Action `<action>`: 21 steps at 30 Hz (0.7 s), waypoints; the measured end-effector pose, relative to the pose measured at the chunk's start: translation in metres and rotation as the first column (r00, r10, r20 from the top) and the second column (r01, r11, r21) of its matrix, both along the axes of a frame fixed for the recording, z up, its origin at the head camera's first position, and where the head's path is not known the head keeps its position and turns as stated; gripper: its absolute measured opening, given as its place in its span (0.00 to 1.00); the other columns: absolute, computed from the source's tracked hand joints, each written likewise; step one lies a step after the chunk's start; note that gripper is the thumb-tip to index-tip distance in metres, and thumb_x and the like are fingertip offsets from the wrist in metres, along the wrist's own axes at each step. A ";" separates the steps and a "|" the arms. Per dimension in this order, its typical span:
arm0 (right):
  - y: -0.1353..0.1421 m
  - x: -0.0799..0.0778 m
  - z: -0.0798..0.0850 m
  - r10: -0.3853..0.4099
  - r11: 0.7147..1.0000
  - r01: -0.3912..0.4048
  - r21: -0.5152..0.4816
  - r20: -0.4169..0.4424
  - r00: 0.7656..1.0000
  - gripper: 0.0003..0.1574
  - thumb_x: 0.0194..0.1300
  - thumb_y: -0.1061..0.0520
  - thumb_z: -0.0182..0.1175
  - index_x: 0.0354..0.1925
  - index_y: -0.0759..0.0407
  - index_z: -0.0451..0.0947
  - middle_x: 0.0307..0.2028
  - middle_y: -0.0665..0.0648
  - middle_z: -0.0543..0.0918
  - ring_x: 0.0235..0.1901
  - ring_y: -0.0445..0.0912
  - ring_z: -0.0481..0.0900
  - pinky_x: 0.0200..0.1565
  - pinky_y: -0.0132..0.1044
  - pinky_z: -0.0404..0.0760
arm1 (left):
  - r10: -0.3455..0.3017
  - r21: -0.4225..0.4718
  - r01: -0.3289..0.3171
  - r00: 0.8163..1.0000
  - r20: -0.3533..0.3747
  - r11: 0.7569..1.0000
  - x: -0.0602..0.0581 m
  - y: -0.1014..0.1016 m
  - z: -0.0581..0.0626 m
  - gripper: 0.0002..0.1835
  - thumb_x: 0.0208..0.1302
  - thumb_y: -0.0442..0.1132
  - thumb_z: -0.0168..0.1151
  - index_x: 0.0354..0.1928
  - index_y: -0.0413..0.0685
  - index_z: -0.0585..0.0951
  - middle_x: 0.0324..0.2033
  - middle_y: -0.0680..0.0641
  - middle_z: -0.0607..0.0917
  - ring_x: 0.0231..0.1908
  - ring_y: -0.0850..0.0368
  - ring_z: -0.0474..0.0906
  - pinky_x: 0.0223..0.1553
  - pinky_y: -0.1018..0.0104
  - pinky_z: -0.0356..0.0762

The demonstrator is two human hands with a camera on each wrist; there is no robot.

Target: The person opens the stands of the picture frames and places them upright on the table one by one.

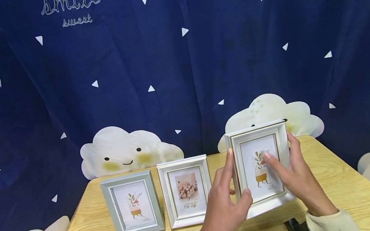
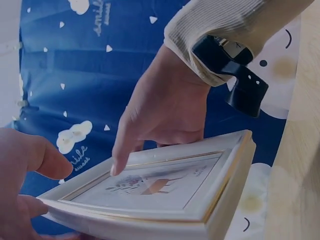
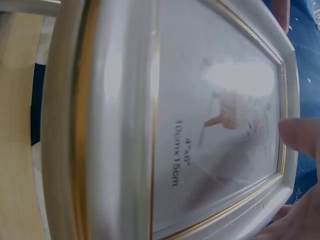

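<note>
Both my hands hold up a white picture frame (image 1: 251, 161) with a thin gold inner line, tilted over the right part of the table. Behind its glass is a print of a plant in an orange and white pot. My right hand (image 1: 299, 180) grips the right side, its thumb over the glass and its fingers behind. At the left side, my left hand (image 1: 223, 204) has its index finger along the edge and its thumb by the lower front corner. The right wrist view shows the print's size text and a bright reflection on the glass (image 3: 225, 100).
Left of the held one, a grey-blue picture frame (image 1: 108, 203) and a white frame (image 1: 167, 200) with a flower photo stand on the wooden table (image 1: 83, 222). A dark blue curtain (image 1: 163, 56) with clouds and triangles hangs behind. A black strap piece (image 1: 294, 228) sits by the right cuff.
</note>
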State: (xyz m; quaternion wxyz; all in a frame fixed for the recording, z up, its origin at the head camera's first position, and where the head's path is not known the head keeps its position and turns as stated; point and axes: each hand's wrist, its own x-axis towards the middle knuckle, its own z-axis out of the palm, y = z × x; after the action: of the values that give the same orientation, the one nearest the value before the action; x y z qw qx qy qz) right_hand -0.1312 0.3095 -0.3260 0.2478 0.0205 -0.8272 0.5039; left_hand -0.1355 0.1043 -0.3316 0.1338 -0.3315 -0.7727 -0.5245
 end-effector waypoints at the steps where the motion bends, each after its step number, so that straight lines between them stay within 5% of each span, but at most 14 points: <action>1: 0.000 0.000 0.000 0.002 1.000 -0.002 -0.005 0.003 1.000 0.46 0.72 0.50 0.53 0.75 0.40 0.36 0.50 0.62 0.73 0.45 0.47 0.76 0.43 0.35 0.76 | -0.003 0.001 0.003 1.000 -0.019 1.000 0.001 0.000 0.001 0.46 0.58 0.38 0.59 0.76 0.65 0.49 0.56 0.52 0.75 0.41 0.62 0.73 0.39 0.70 0.76; 5: 0.000 -0.001 -0.001 -0.019 1.000 0.020 -0.018 0.026 0.999 0.40 0.74 0.47 0.47 0.75 0.43 0.38 0.53 0.61 0.70 0.49 0.47 0.72 0.47 0.40 0.71 | 0.002 -0.012 -0.003 0.996 -0.091 1.000 0.004 -0.002 0.003 0.46 0.57 0.37 0.60 0.76 0.63 0.51 0.58 0.55 0.75 0.50 0.62 0.71 0.45 0.68 0.76; 11: 0.000 0.000 -0.002 -0.045 0.998 0.046 -0.043 0.027 0.999 0.34 0.77 0.48 0.38 0.76 0.47 0.42 0.57 0.63 0.70 0.51 0.49 0.69 0.47 0.42 0.69 | -0.017 -0.036 0.014 0.995 -0.103 0.999 0.007 -0.004 0.008 0.46 0.57 0.38 0.62 0.75 0.66 0.51 0.59 0.58 0.75 0.51 0.63 0.70 0.47 0.67 0.75; 17: 0.002 0.000 -0.002 -0.052 0.995 0.055 -0.087 0.034 0.998 0.33 0.78 0.49 0.34 0.76 0.46 0.41 0.62 0.69 0.67 0.57 0.59 0.68 0.50 0.61 0.69 | -0.051 -0.038 0.048 0.994 -0.093 0.998 0.008 -0.005 0.010 0.46 0.59 0.39 0.60 0.76 0.66 0.49 0.61 0.57 0.73 0.53 0.62 0.70 0.49 0.66 0.74; 21: 0.004 0.000 -0.002 -0.072 0.995 0.074 -0.067 0.031 0.997 0.32 0.78 0.49 0.34 0.76 0.47 0.43 0.58 0.70 0.71 0.54 0.57 0.71 0.48 0.55 0.73 | -0.068 -0.031 0.065 0.994 -0.086 0.997 0.005 -0.007 0.009 0.44 0.61 0.38 0.59 0.76 0.65 0.50 0.62 0.57 0.73 0.55 0.63 0.71 0.48 0.67 0.76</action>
State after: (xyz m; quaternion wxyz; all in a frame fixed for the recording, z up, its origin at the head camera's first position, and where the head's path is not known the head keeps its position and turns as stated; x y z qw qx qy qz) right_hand -0.1315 0.3134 -0.3280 0.2548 -0.0254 -0.8131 0.5227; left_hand -0.1305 0.0975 -0.3225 0.1452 -0.3814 -0.7619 -0.5029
